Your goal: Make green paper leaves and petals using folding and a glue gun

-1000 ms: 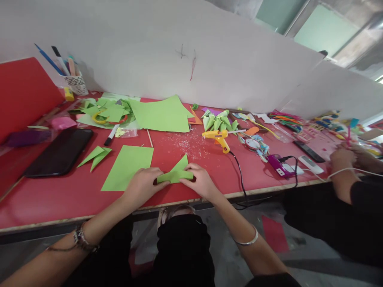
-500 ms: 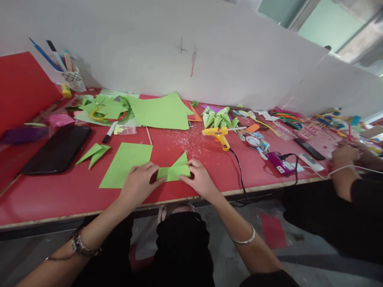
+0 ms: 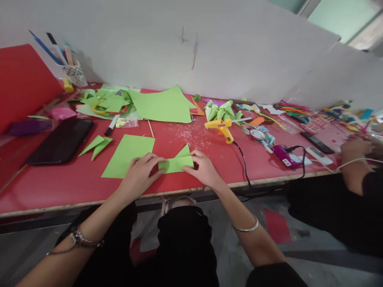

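A small folded green paper (image 3: 176, 164) lies near the table's front edge, with a pointed green flap standing out behind its right half. My left hand (image 3: 142, 171) pinches its left end between thumb and fingers. At the right end, my right hand (image 3: 202, 167) grips the paper the same way. Just left of my left hand a flat green sheet (image 3: 128, 155) rests on the red table (image 3: 74, 187). Farther left is a folded green piece with two points (image 3: 95, 146).
A yellow glue gun (image 3: 221, 127) with a black cord sits right of centre. Behind are green paper scraps (image 3: 113, 101) and green cones (image 3: 218, 111). A black phone (image 3: 61, 141) lies left, a purple adapter (image 3: 285, 156) right. Another person's hand (image 3: 356, 147) is at far right.
The view has shifted slightly, so the table appears higher. The paper strip between my hands looks smoother, its middle crease no longer showing. Both hands still grip it.
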Demonstrator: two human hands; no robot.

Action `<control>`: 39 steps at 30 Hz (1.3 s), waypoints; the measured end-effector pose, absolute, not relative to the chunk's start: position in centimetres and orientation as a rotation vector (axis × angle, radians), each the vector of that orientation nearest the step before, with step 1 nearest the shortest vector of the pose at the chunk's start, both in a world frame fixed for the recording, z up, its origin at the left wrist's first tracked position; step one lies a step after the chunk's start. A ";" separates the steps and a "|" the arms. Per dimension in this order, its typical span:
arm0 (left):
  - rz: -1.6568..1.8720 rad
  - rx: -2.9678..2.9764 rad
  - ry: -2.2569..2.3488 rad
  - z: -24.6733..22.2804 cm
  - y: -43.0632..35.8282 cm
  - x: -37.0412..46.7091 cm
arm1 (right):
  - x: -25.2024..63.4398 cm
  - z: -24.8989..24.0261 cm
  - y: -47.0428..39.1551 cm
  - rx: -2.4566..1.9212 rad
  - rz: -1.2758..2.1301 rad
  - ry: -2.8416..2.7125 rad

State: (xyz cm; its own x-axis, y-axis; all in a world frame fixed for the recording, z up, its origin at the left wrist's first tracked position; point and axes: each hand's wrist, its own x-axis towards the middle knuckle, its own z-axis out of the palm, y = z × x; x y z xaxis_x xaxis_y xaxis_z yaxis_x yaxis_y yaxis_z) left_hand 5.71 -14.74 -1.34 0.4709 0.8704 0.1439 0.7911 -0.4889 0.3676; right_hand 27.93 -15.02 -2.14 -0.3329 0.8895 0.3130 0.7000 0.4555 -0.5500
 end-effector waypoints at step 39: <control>0.565 2.680 1.508 -2.4 -14.9 5.8 | 27.6 -2.4 -15.0 -1.293 0.504 -2.022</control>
State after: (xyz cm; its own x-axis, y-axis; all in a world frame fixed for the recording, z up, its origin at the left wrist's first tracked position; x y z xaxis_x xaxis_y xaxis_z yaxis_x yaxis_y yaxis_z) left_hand 5.76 -14.86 -2.41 0.4696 0.8293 0.3028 0.8241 -0.5348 0.1868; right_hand 27.56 -15.04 -2.43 -0.2790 0.9009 0.3323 0.6394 0.4325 -0.6357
